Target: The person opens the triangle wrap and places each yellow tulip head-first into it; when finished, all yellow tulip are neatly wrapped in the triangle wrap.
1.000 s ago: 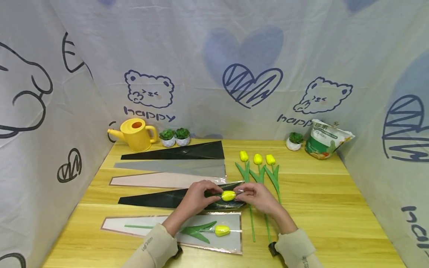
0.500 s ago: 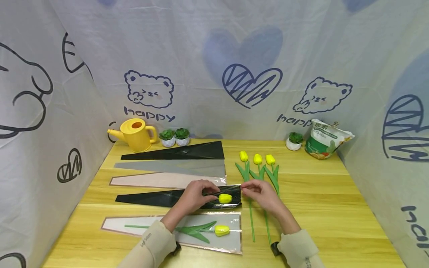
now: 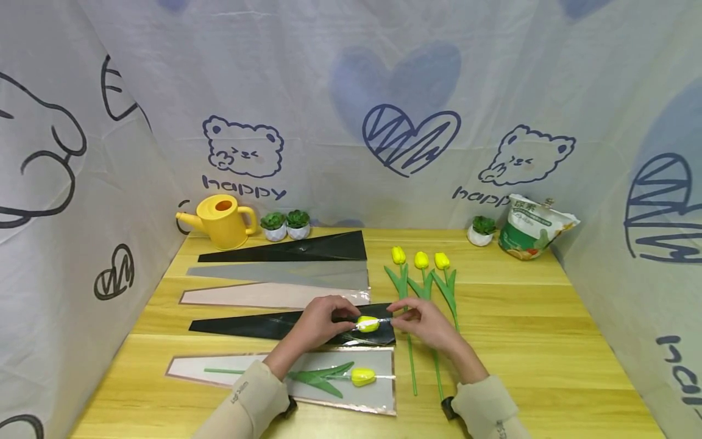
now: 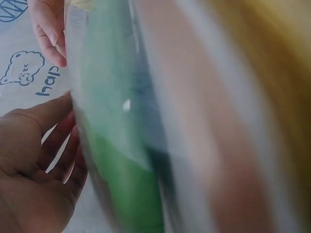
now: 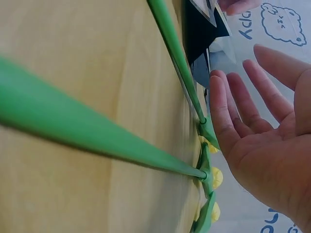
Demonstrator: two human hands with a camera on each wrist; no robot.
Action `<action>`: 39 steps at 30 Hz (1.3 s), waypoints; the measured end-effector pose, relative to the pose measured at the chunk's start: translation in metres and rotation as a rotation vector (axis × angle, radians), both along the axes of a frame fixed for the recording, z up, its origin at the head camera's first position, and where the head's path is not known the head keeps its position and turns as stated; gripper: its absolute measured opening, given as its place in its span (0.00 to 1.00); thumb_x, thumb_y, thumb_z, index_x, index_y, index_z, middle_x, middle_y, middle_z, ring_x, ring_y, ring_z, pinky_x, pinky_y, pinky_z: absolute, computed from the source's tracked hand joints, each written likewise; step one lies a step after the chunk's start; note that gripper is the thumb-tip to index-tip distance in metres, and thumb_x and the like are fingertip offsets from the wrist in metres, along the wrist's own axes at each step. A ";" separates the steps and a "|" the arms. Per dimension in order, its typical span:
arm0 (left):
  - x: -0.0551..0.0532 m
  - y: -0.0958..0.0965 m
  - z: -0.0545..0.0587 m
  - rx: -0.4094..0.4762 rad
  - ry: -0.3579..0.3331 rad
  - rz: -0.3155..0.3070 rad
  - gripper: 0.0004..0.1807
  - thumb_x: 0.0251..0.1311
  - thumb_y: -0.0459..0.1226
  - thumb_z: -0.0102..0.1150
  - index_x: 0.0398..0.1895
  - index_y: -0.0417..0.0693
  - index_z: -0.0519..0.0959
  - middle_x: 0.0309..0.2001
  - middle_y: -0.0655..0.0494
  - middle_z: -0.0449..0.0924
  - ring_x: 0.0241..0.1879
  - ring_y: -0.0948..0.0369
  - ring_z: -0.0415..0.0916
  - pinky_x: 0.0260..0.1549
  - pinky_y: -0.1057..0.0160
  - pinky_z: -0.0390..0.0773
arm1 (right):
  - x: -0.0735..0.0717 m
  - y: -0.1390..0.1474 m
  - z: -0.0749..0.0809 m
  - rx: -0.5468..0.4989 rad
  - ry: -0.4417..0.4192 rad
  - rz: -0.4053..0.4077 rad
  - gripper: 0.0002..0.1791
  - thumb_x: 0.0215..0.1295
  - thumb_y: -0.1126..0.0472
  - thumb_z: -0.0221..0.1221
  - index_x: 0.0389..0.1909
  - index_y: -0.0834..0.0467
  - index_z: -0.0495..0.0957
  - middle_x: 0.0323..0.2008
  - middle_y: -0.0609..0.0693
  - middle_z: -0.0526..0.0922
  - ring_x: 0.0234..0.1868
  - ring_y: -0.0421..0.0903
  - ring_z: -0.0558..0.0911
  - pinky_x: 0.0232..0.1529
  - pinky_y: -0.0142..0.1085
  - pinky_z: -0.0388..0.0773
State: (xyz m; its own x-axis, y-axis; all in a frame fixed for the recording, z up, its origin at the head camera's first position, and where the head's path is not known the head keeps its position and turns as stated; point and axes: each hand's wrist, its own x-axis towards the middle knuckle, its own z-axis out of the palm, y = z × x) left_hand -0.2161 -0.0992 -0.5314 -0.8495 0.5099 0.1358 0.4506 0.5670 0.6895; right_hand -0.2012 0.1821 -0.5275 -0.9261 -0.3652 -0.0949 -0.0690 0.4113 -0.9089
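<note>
Yellow egg-shaped tulip head (image 3: 367,324) lies at the wide end of a black tapered film wrapper (image 3: 236,327), between left hand (image 3: 322,318), whose grip I cannot tell, and right hand (image 3: 421,319), loosely opened, gripping nothing visible, now nearer; probably the wrapper is being adjusted.

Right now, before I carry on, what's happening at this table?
Someone is handling a yellow tulip at the wide end of a black wrapper: left hand beside it, right hand by the wrapper's edge. Whether the left fingers grip anything is unclear. A pale wrapper in front bears a second tulip. Three loose tulips lie to the right; three more wrappers lie behind.
</note>
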 end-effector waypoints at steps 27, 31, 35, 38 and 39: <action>-0.006 -0.006 0.018 -0.012 0.003 0.028 0.10 0.64 0.37 0.71 0.48 0.51 0.88 0.47 0.57 0.89 0.43 0.61 0.84 0.46 0.58 0.84 | 0.005 0.022 0.017 0.081 0.103 -0.043 0.17 0.72 0.62 0.65 0.58 0.60 0.82 0.55 0.59 0.84 0.49 0.48 0.83 0.48 0.34 0.81; -0.021 -0.009 0.032 0.017 0.002 0.071 0.11 0.67 0.37 0.69 0.50 0.50 0.88 0.48 0.55 0.89 0.45 0.58 0.84 0.48 0.56 0.83 | 0.008 0.042 0.024 0.109 0.128 -0.106 0.17 0.73 0.60 0.64 0.59 0.59 0.82 0.56 0.58 0.84 0.50 0.47 0.83 0.48 0.34 0.81; -0.039 -0.010 0.040 0.045 0.002 0.102 0.10 0.67 0.36 0.68 0.50 0.50 0.88 0.48 0.53 0.89 0.43 0.57 0.84 0.47 0.54 0.84 | 0.011 0.064 0.029 0.143 0.156 -0.182 0.17 0.74 0.58 0.63 0.59 0.59 0.81 0.57 0.57 0.84 0.51 0.50 0.83 0.48 0.37 0.81; -0.050 -0.011 0.038 0.030 -0.021 0.112 0.10 0.68 0.37 0.67 0.50 0.51 0.88 0.47 0.54 0.89 0.41 0.60 0.83 0.45 0.57 0.84 | 0.014 0.079 0.031 0.168 0.158 -0.241 0.18 0.75 0.56 0.63 0.60 0.60 0.81 0.57 0.58 0.84 0.51 0.51 0.82 0.47 0.37 0.81; -0.053 -0.011 0.036 0.024 -0.028 0.111 0.10 0.68 0.37 0.67 0.51 0.50 0.88 0.46 0.55 0.89 0.41 0.60 0.83 0.45 0.58 0.84 | 0.014 0.083 0.031 0.175 0.155 -0.261 0.19 0.75 0.56 0.62 0.60 0.60 0.81 0.57 0.58 0.84 0.52 0.51 0.82 0.46 0.37 0.81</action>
State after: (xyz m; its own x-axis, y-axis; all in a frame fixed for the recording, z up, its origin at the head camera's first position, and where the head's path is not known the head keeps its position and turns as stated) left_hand -0.2694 -0.1106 -0.4955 -0.9043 0.4089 0.1222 0.3661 0.5960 0.7147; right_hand -0.1871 0.2652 -0.4966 -0.9944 -0.1052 0.0142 -0.0731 0.5815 -0.8102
